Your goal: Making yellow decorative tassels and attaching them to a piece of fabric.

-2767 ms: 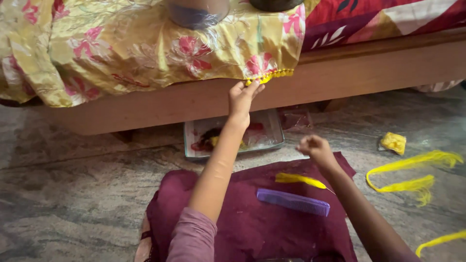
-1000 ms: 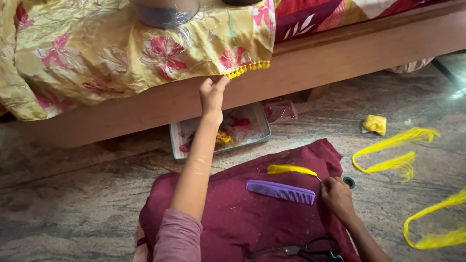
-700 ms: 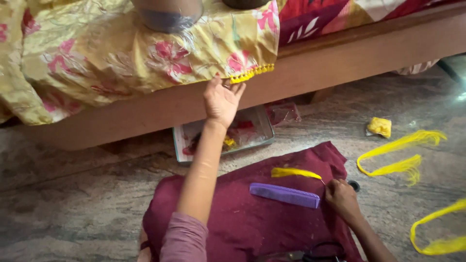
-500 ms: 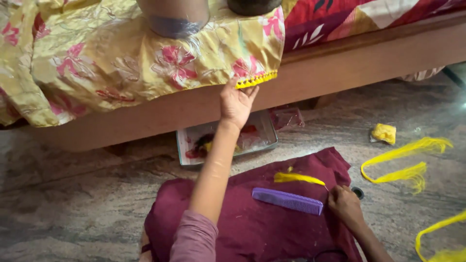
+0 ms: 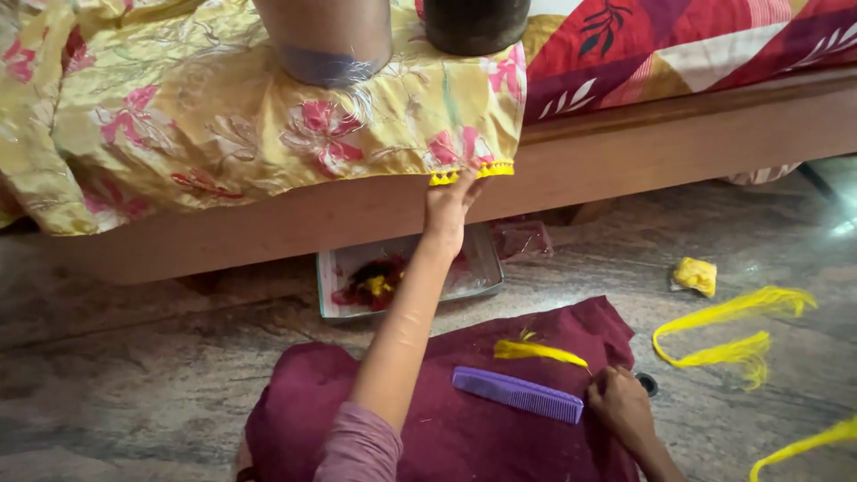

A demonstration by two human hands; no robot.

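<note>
Our left hand [image 5: 449, 201] pinches the yellow tasselled fabric edging [image 5: 471, 172] at twelve o'clock, while our right hand [image 5: 620, 406] grips a thin needle beside the purple plastic comb [image 5: 518, 394].

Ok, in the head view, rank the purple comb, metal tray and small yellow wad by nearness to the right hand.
From the right hand:
1. Purple comb, just to its left on the maroon cloth.
2. Small yellow wad, up on the floor.
3. Metal tray, far left under the bed.
</note>
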